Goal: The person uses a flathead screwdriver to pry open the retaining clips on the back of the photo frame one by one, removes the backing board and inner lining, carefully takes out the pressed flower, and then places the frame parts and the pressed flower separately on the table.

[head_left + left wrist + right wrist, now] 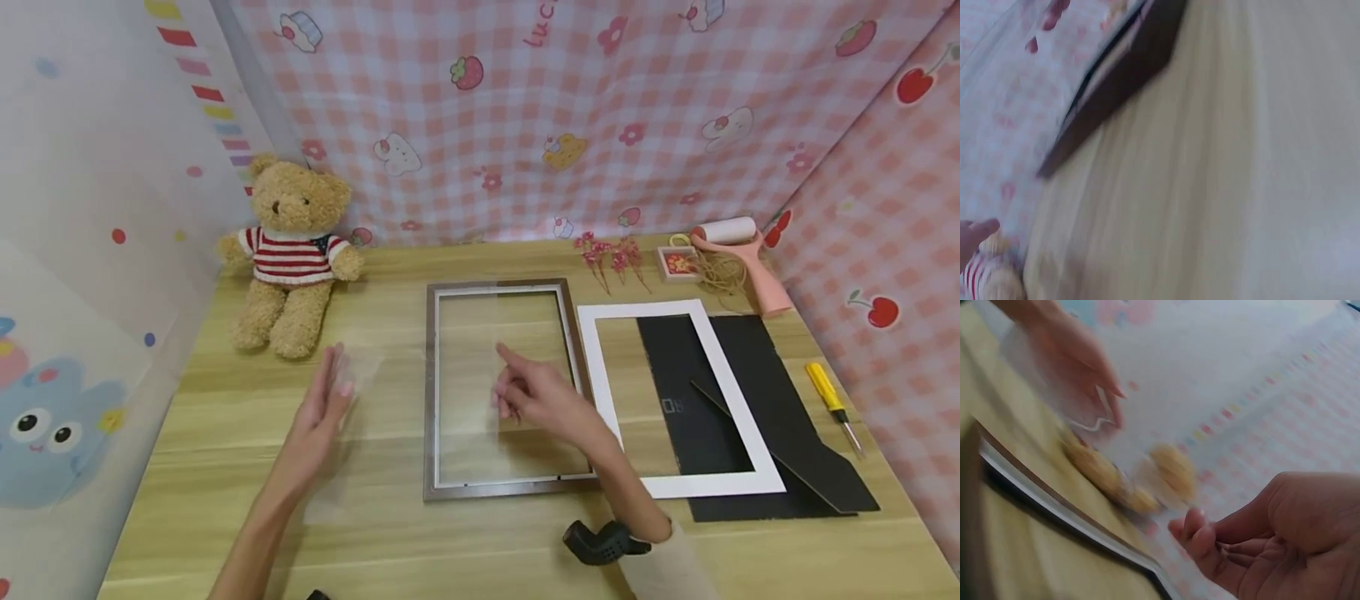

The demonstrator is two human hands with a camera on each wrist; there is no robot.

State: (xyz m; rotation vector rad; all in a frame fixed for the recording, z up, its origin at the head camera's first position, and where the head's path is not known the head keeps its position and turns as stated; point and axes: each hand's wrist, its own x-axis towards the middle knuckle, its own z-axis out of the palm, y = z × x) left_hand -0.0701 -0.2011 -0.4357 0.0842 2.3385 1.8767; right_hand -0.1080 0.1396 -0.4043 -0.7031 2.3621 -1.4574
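Note:
A clear sheet (367,371), hard to make out, spans the space between the two hands above the table. My left hand (318,417) grips its left side, fingers nearly straight and thumb apart; the right wrist view shows the left hand (1075,365) with the sheet's pale edge by its fingers. Over the brown picture frame (433,392), my right hand (543,400) pinches near the sheet's right edge, index finger extended and other fingers curled; exact contact is faint. The frame lies flat with table showing through its opening. Motion blurs both wrist views.
Right of the frame, a white mat (750,417) overlaps a black backing board (795,467). A yellow screwdriver (825,387) lies farther right. Behind are dried pink flowers (618,258), a small box (677,263), twine (720,271) and a lint roller (761,275). A teddy bear (292,258) sits back left.

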